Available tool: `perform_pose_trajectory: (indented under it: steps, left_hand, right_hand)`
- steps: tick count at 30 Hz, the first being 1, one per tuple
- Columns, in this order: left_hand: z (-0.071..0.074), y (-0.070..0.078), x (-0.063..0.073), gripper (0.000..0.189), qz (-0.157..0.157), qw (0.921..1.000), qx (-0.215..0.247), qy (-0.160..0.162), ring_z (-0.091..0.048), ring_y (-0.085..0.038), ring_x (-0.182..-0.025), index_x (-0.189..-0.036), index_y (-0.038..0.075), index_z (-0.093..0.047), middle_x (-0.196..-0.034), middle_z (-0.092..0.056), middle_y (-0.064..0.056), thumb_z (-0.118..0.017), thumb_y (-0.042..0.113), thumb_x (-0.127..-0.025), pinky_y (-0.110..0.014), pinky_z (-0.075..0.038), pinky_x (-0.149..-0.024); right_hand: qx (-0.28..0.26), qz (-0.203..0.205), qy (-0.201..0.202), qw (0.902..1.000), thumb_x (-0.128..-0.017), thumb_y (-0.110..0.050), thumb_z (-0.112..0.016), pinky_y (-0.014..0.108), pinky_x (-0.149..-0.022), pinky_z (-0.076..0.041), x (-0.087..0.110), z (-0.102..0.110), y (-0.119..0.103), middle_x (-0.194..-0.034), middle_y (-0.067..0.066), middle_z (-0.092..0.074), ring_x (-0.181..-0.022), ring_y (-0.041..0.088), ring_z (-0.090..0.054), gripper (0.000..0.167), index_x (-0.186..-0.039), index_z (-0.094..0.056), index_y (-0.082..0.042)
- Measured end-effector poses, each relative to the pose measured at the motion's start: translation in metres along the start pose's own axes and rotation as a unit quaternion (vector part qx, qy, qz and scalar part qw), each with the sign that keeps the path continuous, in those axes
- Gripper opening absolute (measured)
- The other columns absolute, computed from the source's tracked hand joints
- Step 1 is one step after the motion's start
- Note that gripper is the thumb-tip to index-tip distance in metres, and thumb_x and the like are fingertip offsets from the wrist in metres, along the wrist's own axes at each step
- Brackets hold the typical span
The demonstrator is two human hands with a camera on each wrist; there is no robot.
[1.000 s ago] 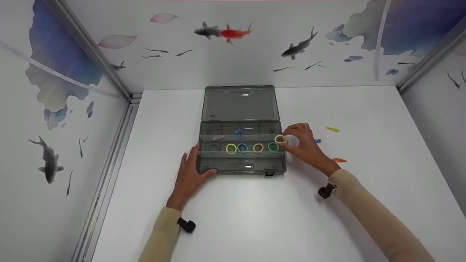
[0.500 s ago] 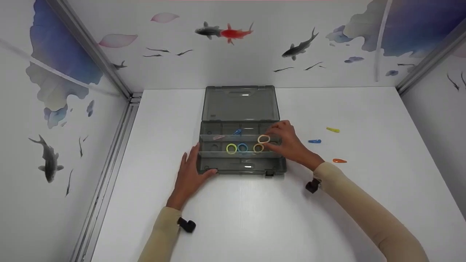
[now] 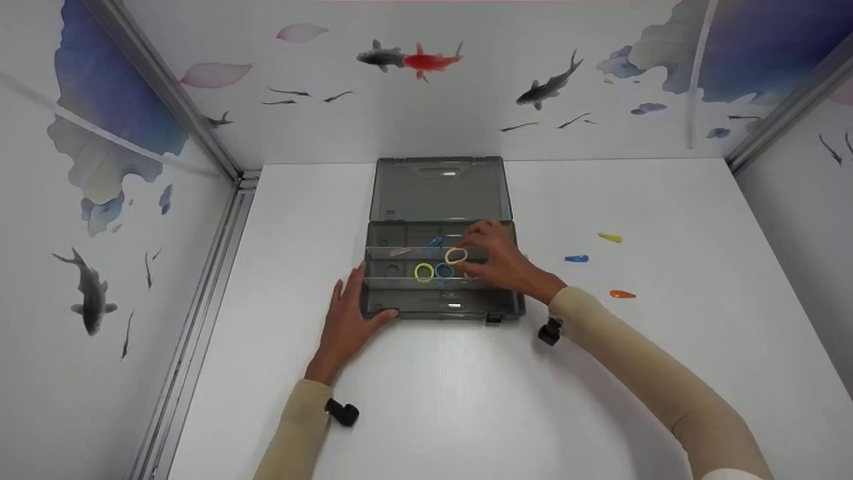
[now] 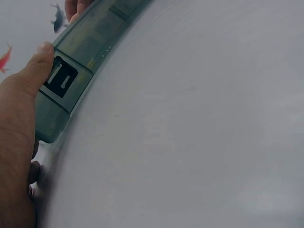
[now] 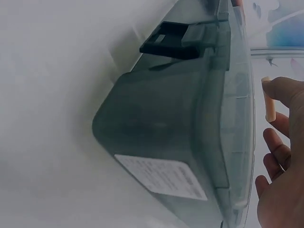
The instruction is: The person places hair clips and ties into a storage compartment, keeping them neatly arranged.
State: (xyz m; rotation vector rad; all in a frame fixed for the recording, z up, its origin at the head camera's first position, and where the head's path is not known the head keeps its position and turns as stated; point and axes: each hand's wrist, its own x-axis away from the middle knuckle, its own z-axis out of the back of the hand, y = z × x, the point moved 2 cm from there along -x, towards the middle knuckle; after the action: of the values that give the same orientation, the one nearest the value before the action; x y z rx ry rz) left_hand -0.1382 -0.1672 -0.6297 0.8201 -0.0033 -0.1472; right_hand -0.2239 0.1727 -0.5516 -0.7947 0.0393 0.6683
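Note:
A smoky-grey storage box (image 3: 406, 301) lies with its lid (image 3: 440, 193) folded back. My left hand (image 3: 348, 327) holds its near-left corner, thumb over the front edge and fingers along the side. Above the middle row, my right hand (image 3: 496, 257) pinches a pale-orange ring (image 5: 270, 107) between thumb and fingertips. Below it in that row lie a yellow ring (image 3: 416, 273) and a blue ring (image 3: 438, 274). The right end of the row is mostly hidden by my right hand. A pink hair clip (image 3: 400, 252) and a blue hair clip (image 3: 436, 241) are farther back in the box.
Right of the box, a yellow clip (image 3: 610, 237), a blue clip (image 3: 576, 259) and an orange clip (image 3: 622, 294) lie apart on the white table (image 3: 453, 400). A wall (image 3: 320, 127) with painted fish stands close behind the lid.
My right hand has moved left over the box with the pale-orange ring, now covering the green ring and most of the tan one. The left hand stays put.

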Motion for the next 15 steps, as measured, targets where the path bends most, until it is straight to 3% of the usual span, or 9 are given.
perform_pose_trajectory:
  steps: [8,15]
  left_hand:
    - [-0.001,-0.001,-0.001,0.120,-0.005,1.0000,0.005,0.002,-0.012,-0.046,-0.168,-0.179,0.027,-0.016,-0.182,-0.025,-0.010,-0.080,0.074,-0.089,-0.066,-0.020,-0.133]
    - [0.000,-0.001,-0.001,0.119,-0.002,1.0000,0.008,0.000,-0.011,-0.048,-0.168,-0.179,0.030,-0.016,-0.183,-0.025,-0.008,-0.079,0.075,-0.090,-0.069,-0.023,-0.131]
  right_hand:
    - [-0.063,-0.043,-0.037,0.9964,-0.101,-0.022,-0.085,0.061,-0.115,-0.040,-0.015,-0.010,-0.007,-0.136,0.014,-0.063,-0.133,0.035,-0.047,0.031,-0.124,-0.080,-0.003]
    - [-0.094,-0.047,-0.050,0.9932,-0.101,-0.023,-0.085,0.059,-0.115,-0.041,-0.025,-0.021,-0.010,-0.136,0.013,-0.060,-0.133,0.033,-0.047,0.032,-0.125,-0.080,-0.004]
